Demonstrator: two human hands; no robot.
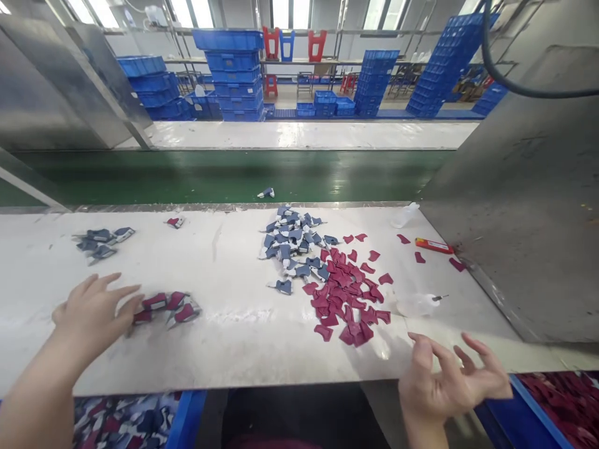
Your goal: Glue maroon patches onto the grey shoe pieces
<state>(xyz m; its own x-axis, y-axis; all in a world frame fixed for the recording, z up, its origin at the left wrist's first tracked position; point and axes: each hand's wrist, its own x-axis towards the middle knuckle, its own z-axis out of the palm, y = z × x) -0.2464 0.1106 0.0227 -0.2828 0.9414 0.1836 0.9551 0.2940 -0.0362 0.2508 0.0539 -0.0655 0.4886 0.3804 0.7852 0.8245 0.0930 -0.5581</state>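
My left hand [96, 315] is spread open at the left, its thumb side beside a small cluster of grey-and-maroon plastic pieces [175, 301]; whether it touches them I cannot tell. My right hand [452, 380] is turned up at the table's front edge, fingers loosely curled and apart, with nothing visible in it. Close above it lies a translucent bottle [418, 304] with a thin dark tip. Between the hands, a heap of flat maroon pieces [344, 287] adjoins a pile of blue-grey and white plastic parts [294, 240].
More blue-grey pieces [100, 242] lie at the left. A red-and-yellow packet [434, 246] and another translucent bottle [405, 215] are near the metal panel [528, 206]. Below the table edge are blue bins [187, 419] of parts. A green belt [210, 178] runs behind.
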